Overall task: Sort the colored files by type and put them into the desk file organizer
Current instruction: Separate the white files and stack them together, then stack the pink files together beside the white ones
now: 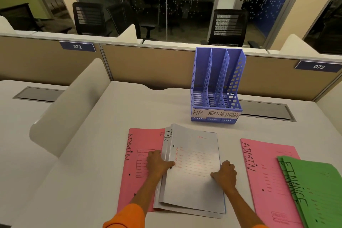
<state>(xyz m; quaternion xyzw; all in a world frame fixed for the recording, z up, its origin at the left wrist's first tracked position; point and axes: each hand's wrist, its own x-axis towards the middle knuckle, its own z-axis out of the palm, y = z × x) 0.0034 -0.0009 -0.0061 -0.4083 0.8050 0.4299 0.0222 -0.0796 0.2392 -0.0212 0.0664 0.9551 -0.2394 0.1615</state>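
Head view showed the white files (194, 168) lying on the counter (92, 135), long axis running near to far, the left hand (159, 163) and right hand (224, 174) each with fingers (229, 167) curled around a side edge, and the organizer (216, 87) standing straight beyond, slightly right.

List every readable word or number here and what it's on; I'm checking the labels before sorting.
"HR": left label, blue organizer
"ADMIN": middle label
"FINANCE": right label
"ADMIN": left pink file
"ADMIN": right pink file
"FINANCE": green file
"072": left partition plate
"073": right partition plate
White files: red print too blurred; marker word partly hidden
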